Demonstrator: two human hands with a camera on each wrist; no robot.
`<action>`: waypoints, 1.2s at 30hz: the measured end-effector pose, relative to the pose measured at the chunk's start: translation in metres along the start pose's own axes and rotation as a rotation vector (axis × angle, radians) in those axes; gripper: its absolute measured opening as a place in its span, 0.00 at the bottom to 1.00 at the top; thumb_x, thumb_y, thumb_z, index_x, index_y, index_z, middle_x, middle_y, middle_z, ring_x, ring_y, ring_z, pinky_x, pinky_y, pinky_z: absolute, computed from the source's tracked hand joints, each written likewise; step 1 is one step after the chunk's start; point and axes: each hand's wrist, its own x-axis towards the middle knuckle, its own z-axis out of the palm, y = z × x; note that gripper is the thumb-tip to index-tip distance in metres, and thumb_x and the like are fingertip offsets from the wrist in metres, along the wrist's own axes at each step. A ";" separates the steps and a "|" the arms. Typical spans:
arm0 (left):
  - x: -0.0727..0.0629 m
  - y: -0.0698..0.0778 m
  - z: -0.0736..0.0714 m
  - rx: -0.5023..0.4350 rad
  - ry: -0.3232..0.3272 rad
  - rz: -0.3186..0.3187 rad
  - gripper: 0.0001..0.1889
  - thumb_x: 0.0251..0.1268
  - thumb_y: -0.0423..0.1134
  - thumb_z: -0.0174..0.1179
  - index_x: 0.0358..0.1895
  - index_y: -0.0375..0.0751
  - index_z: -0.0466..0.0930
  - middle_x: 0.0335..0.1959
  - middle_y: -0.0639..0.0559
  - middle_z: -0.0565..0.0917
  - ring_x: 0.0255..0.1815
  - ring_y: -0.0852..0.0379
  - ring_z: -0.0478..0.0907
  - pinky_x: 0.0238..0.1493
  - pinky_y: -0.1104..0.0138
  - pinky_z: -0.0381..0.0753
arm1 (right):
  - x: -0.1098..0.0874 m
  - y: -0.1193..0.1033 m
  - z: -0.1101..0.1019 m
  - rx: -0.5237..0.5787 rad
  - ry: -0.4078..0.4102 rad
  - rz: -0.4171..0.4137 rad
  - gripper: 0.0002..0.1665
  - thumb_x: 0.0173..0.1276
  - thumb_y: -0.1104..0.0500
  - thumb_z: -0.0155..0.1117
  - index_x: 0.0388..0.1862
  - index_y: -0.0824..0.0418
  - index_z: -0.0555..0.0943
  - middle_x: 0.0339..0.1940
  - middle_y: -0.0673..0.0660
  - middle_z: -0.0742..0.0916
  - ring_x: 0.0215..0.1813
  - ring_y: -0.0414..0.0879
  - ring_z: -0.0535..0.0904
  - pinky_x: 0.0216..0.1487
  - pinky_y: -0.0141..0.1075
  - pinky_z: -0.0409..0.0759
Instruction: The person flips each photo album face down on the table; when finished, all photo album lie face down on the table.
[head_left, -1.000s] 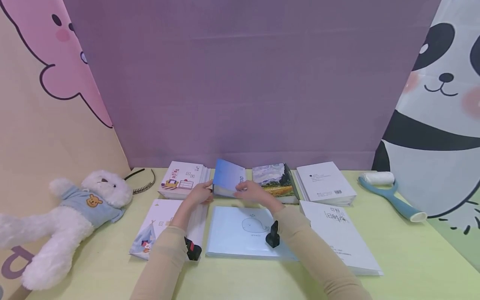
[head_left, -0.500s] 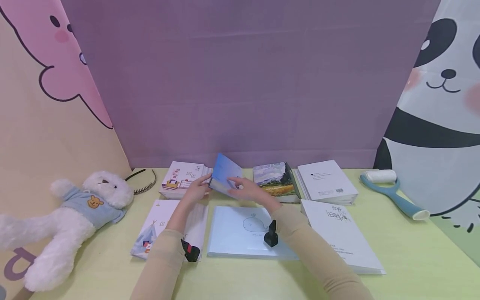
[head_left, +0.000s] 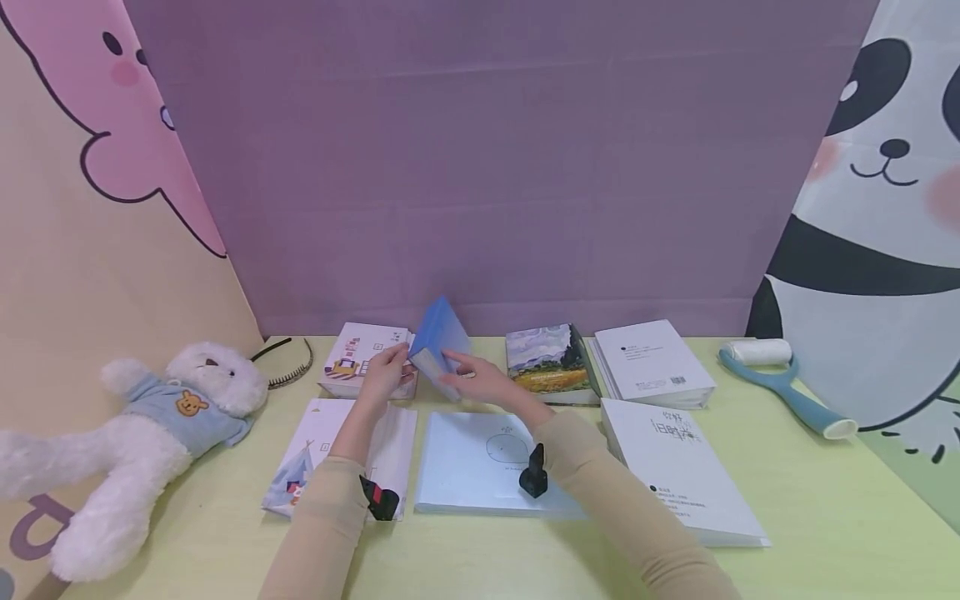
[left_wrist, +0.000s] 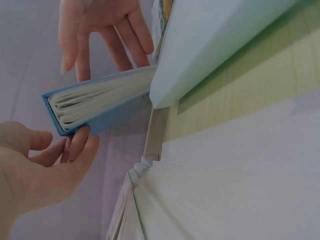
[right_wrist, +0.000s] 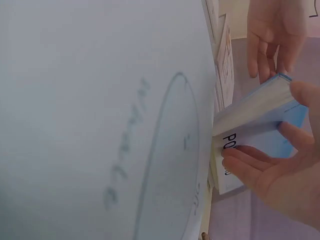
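Observation:
A thick blue photo album (head_left: 438, 337) stands tilted at the back of the table, its spine turned left. Lettering shows on its pale cover in the right wrist view. My left hand (head_left: 384, 375) touches the spine corner with its fingertips; in the left wrist view the thumb (left_wrist: 39, 140) is apart from the album. Against the cover lie the extended fingers (right_wrist: 245, 165) of my right hand (head_left: 487, 385). Bulging page edges (left_wrist: 95, 97) face the left wrist camera. Below it lies a light-blue album (head_left: 480, 471) with a whale drawing.
White albums (head_left: 367, 354) lie left of the hands, one with a tent picture (head_left: 300, 475) nearer. Right are a landscape-covered album (head_left: 551, 358) and two white ones (head_left: 652, 358). A plush bear (head_left: 180, 417), headband (head_left: 296, 371) and blue-handled lint roller (head_left: 795, 392) sit at the sides.
The blue photo album has tipped up from nearly flat and turned, its spine now facing left. Both hands have shifted slightly left with it.

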 end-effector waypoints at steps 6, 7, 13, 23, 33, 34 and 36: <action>-0.001 0.000 -0.001 0.005 0.005 0.001 0.19 0.72 0.33 0.46 0.63 0.28 0.68 0.56 0.31 0.76 0.41 0.55 0.80 0.58 0.57 0.76 | 0.002 -0.001 0.002 0.073 0.070 0.073 0.33 0.72 0.39 0.45 0.69 0.55 0.67 0.66 0.59 0.74 0.65 0.55 0.72 0.62 0.47 0.73; -0.001 -0.001 -0.001 0.006 0.005 0.000 0.19 0.72 0.33 0.46 0.63 0.28 0.68 0.56 0.31 0.76 0.43 0.52 0.80 0.58 0.57 0.76 | 0.002 0.000 0.003 0.075 0.080 0.088 0.34 0.72 0.37 0.44 0.68 0.55 0.68 0.66 0.59 0.75 0.65 0.55 0.72 0.62 0.47 0.73; -0.003 0.000 0.002 -0.025 -0.001 0.009 0.19 0.72 0.32 0.47 0.62 0.27 0.68 0.60 0.32 0.73 0.59 0.41 0.74 0.60 0.57 0.74 | 0.006 0.002 0.004 0.047 0.125 0.047 0.39 0.68 0.32 0.46 0.62 0.61 0.74 0.59 0.60 0.80 0.59 0.53 0.76 0.57 0.45 0.77; -0.001 0.010 0.019 0.050 -0.113 0.090 0.17 0.72 0.31 0.45 0.58 0.26 0.73 0.59 0.33 0.75 0.61 0.44 0.72 0.61 0.58 0.73 | 0.009 0.004 0.005 0.371 0.098 0.178 0.38 0.72 0.39 0.46 0.65 0.69 0.66 0.51 0.69 0.82 0.51 0.57 0.82 0.49 0.44 0.82; 0.001 -0.004 0.013 0.285 -0.223 0.055 0.19 0.68 0.33 0.50 0.61 0.37 0.73 0.63 0.41 0.73 0.63 0.44 0.70 0.62 0.55 0.71 | 0.003 0.006 0.001 0.436 0.192 0.212 0.29 0.73 0.49 0.50 0.58 0.74 0.68 0.52 0.73 0.80 0.54 0.61 0.79 0.55 0.48 0.78; 0.001 -0.005 0.012 0.282 -0.232 0.049 0.19 0.69 0.33 0.50 0.61 0.38 0.73 0.63 0.41 0.73 0.63 0.43 0.69 0.63 0.54 0.70 | 0.003 0.006 -0.001 0.450 0.202 0.213 0.29 0.73 0.50 0.51 0.59 0.74 0.67 0.53 0.72 0.79 0.55 0.62 0.78 0.55 0.48 0.78; 0.003 -0.009 0.010 0.283 -0.245 0.032 0.19 0.69 0.34 0.50 0.61 0.38 0.73 0.64 0.41 0.72 0.63 0.44 0.70 0.62 0.54 0.70 | 0.002 0.004 -0.003 0.461 0.225 0.216 0.32 0.72 0.50 0.54 0.62 0.74 0.64 0.57 0.71 0.77 0.57 0.63 0.76 0.57 0.49 0.76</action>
